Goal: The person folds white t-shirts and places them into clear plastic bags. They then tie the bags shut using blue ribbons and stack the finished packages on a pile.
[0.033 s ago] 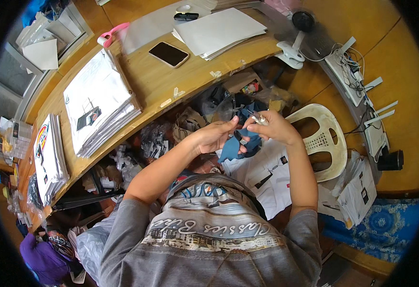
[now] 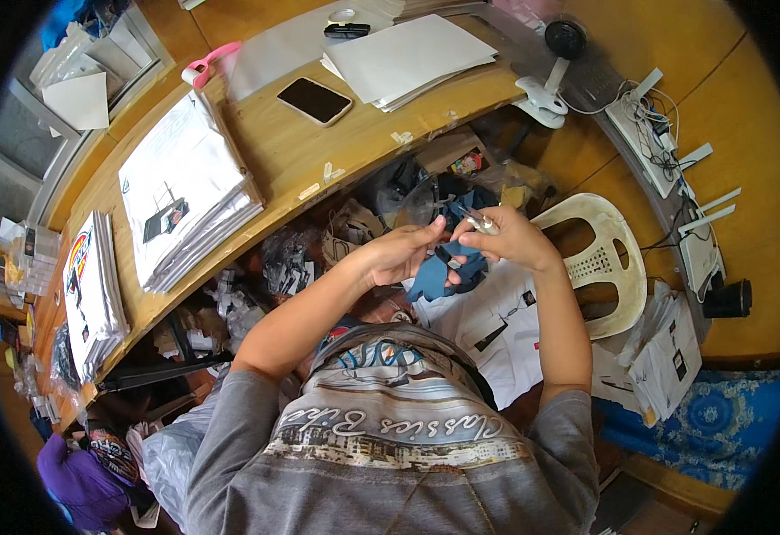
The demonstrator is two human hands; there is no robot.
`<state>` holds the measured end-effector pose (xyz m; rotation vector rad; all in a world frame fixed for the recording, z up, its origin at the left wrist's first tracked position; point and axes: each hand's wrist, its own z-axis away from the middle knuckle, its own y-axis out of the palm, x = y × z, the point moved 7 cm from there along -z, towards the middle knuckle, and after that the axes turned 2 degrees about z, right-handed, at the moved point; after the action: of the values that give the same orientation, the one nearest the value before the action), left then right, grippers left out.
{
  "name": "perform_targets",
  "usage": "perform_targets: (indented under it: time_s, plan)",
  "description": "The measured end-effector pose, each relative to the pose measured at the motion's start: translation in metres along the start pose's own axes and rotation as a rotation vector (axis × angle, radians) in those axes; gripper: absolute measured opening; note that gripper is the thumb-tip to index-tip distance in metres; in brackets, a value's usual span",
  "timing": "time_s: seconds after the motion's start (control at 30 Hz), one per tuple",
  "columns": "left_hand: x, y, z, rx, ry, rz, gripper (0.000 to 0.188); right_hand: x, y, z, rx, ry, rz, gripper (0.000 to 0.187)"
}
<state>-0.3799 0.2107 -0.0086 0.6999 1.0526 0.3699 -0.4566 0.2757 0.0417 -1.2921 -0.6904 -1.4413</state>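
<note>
A wooden desk [image 2: 290,160] curves across the upper view, bearing a thick stack of plastic-wrapped white garments [image 2: 180,169] at its left part. Below the desk, a white printed garment [image 2: 517,358] lies spread beneath the person's right forearm, and a cream plastic chair [image 2: 632,299] stands just beside it. White sheets [image 2: 412,58] lie on the desk's far part. In front of the chest, the right hand [image 2: 512,239] is curled, thumb and forefinger pinching a small metallic tool [image 2: 486,226] whose exact kind is unclear. The left hand [image 2: 399,255] faces it, thumb raised, fingertips showing by a crumpled teal cloth [image 2: 429,282]; how firmly they grip cannot be told. That cloth is between the two hands, above the white garment. A phone [image 2: 314,101] rests on the desk, apart from the hands. Compared with the preceding picture, only the teal cloth's folds lie slightly differently, while both hands keep nearly the same pose, so the handling appears to be at the same step.
</note>
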Motion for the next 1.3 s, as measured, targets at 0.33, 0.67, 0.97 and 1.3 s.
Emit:
perform_targets:
  time_s: [0.33, 0.67, 0.97, 1.3]
  plan:
    - [0.006, -0.001, -0.008, 0.045, -0.015, 0.075, 0.061, 0.0, 0.0, 0.003, 0.059, -0.026, -0.018, 0.017]
    - [-0.004, 0.007, 0.001, -0.048, -0.009, -0.405, 0.031, -0.02, 0.002, -0.001, 0.102, -0.065, -0.152, 0.033]
    - [-0.078, 0.034, 0.047, -0.198, 0.315, -0.834, 0.031, -0.036, 0.033, -0.006, 0.164, -0.245, -0.651, 0.044]
    - [-0.145, -0.039, 0.29, -1.181, 0.853, -0.552, 0.024, -0.118, -0.005, 0.017, 0.272, -0.097, -0.491, 0.021]
